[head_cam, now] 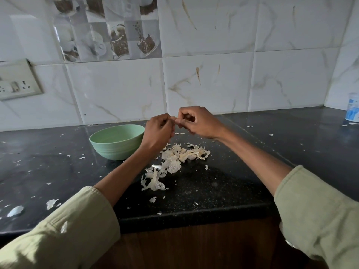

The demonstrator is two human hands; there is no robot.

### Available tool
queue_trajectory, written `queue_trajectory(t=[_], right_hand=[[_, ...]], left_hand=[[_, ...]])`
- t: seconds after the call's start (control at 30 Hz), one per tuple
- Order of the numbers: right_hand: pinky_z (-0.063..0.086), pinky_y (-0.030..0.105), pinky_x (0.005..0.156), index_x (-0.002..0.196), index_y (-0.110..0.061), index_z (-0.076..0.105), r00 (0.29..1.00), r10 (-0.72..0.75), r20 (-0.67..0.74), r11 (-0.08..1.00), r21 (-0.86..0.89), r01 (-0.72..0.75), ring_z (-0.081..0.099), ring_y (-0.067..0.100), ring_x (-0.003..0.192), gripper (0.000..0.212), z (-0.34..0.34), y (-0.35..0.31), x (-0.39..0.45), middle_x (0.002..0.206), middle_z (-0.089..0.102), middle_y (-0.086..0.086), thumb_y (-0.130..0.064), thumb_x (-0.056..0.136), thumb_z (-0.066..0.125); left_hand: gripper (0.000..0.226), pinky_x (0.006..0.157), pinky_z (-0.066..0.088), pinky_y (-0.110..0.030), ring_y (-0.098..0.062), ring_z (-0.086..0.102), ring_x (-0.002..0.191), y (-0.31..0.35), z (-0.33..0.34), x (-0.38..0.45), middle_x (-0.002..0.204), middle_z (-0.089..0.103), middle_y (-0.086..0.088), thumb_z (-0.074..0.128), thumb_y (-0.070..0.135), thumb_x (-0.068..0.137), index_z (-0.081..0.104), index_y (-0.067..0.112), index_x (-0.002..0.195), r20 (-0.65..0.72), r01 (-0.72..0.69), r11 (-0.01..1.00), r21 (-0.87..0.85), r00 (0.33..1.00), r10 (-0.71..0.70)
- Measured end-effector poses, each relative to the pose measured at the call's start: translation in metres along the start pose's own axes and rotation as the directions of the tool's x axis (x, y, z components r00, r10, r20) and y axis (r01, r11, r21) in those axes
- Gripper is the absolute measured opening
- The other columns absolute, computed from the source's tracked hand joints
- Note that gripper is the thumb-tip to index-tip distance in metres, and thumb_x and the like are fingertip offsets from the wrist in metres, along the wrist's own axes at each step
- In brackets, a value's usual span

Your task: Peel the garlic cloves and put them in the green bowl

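Above black speckled stone counter point(204, 193), beside pale green ribbed bowl point(116, 141): left hand point(158, 131) and right hand point(195, 121) curled, fingertips pinching small garlic clove point(175, 119); papery white skins point(174, 162) heaped below.

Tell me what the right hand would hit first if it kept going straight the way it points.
The right hand points leftward, so it would probably meet the left hand first; their fingertips already meet around something small.

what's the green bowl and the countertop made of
Green bowl: probably matte plastic or a fibre blend; flat pastel colour, dull sheen, ribbed lower wall. Countertop: looks like polished black granite; fine pale specks, glossy reflections. Neither can be confirmed by sight.
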State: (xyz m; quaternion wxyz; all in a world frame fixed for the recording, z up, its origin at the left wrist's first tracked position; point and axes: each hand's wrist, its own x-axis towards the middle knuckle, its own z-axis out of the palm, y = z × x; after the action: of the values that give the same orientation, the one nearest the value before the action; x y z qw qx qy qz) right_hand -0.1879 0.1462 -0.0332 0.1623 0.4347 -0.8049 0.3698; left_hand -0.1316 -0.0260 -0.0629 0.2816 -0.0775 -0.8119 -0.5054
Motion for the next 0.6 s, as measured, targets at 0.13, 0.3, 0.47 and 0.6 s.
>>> queue_trajectory(t=[0.13, 0.3, 0.47, 0.6], right_hand=[[0.043, 0.033, 0.061, 0.082, -0.008, 0.065, 1.000, -0.014, -0.025, 0.999, -0.040, 0.013, 0.046, 0.003, 0.056, 0.020, 0.006, 0.005, 0.001, 0.064, 0.060, -0.004, -0.019, 0.096, 0.074], [0.055, 0.047, 0.073, 0.083, -0.011, 0.066, 0.998, -0.018, -0.066, 1.000, -0.007, 0.018, 0.053, 0.010, 0.056, 0.018, 0.008, 0.004, 0.003, 0.061, 0.062, -0.005, -0.019, 0.098, 0.070], [0.053, 0.025, 0.060, 0.101, -0.012, 0.068, 0.996, 0.088, 0.000, 0.984, 0.156, -0.087, 0.064, 0.012, 0.063, 0.029, -0.007, 0.004, 0.003, 0.072, 0.068, -0.001, -0.029, 0.085, 0.085], [0.056, 0.026, 0.061, 0.112, -0.014, 0.067, 0.991, 0.127, 0.031, 0.976, 0.176, -0.131, 0.065, 0.009, 0.064, 0.041, -0.011, 0.008, 0.004, 0.082, 0.071, 0.001, -0.023, 0.079, 0.090]], left_hand=[[0.031, 0.059, 0.048, -0.033, -0.016, 0.057, 0.061, -0.001, 0.001, -0.003, 0.066, 0.067, -0.001, 0.053, 0.022, 0.106, 0.070, 0.008, 0.084, -0.017, -0.027, 1.000, 0.010, 0.999, 0.027], [0.029, 0.051, 0.046, -0.026, -0.016, 0.061, 0.055, 0.002, 0.002, -0.002, 0.075, 0.070, -0.011, 0.046, 0.017, 0.110, 0.062, 0.010, 0.087, 0.005, -0.035, 0.999, -0.006, 0.999, 0.035], [0.030, 0.049, 0.046, -0.026, -0.015, 0.063, 0.057, 0.003, 0.004, 0.001, 0.085, 0.070, -0.008, 0.042, 0.024, 0.114, 0.057, 0.004, 0.097, -0.017, -0.023, 1.000, -0.012, 1.000, 0.023], [0.031, 0.050, 0.046, -0.024, -0.016, 0.063, 0.058, 0.003, 0.003, -0.001, 0.084, 0.071, -0.007, 0.043, 0.027, 0.114, 0.056, 0.007, 0.095, 0.002, -0.044, 0.999, -0.004, 0.999, 0.044]])
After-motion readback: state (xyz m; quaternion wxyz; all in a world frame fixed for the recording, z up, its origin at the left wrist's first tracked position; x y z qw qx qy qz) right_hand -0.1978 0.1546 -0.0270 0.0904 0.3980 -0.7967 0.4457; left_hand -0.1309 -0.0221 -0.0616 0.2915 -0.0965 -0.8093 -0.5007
